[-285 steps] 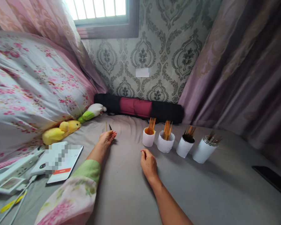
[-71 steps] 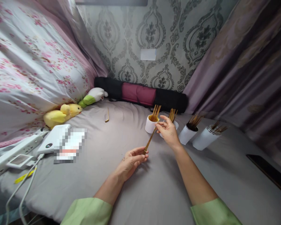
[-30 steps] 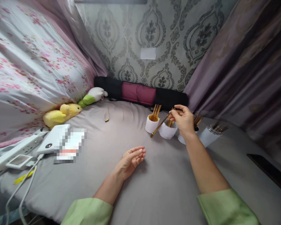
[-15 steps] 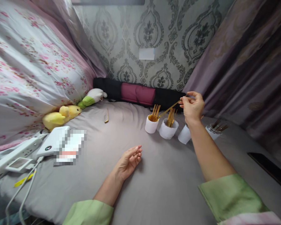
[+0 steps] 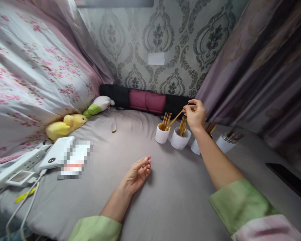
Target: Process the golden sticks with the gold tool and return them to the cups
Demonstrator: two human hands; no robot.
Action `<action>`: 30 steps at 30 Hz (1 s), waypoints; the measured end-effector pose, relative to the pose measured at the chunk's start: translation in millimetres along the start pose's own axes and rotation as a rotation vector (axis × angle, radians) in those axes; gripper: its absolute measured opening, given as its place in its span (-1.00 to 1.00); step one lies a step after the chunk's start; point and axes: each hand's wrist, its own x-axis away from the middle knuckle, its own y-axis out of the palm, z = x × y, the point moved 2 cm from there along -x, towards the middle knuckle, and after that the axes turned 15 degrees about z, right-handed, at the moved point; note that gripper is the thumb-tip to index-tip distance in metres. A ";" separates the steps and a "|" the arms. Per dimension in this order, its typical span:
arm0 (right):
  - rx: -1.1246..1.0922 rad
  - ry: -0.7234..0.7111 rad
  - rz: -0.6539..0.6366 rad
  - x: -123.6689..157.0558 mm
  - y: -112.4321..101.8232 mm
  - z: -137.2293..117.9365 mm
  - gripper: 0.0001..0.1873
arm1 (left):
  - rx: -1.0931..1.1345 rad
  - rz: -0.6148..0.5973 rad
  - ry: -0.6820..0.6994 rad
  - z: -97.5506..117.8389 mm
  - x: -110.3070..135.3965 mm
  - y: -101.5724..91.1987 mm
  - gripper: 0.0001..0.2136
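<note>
Diagonally over the leftmost cup (image 5: pixel 162 135), the right grip (image 5: pixel 195 115) pinched a gold stick (image 5: pixel 177 117); the left grip (image 5: pixel 137 172) lay open before that cup.

Changes logged:

- My right hand (image 5: pixel 195 115): no longer flat on the grey sheet (image 5: pixel 165 201) as at the start; it is now raised behind the cups and sits lower than half a second ago.
- Gold stick (image 5: pixel 177 117): shared between both my hands over two seconds ago, now pinched by my right thumb and forefinger alone. Its lower end is out from over the second cup (image 5: pixel 180 139) and now dips into the leftmost cup (image 5: pixel 162 134).
- My left hand (image 5: pixel 137 174): back from beside the plush toys, free of the stick, now lying loose and palm-up on the sheet.
- Bent gold piece (image 5: pixel 114 124): now alone, without the dark piece that lay beside it at the start.
</note>
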 end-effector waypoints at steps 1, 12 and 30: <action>-0.001 0.005 -0.009 1.2 1.0 1.9 -0.75 | 0.002 0.000 -0.001 0.1 0.3 0.2 -0.78; 0.011 0.049 -0.094 10.0 8.1 7.1 -0.76 | 0.013 -0.001 -0.011 -0.4 -1.5 -0.3 -0.79; 0.055 0.072 -0.178 28.9 18.6 19.0 -0.77 | 0.019 0.010 -0.008 -0.2 0.1 0.8 -0.77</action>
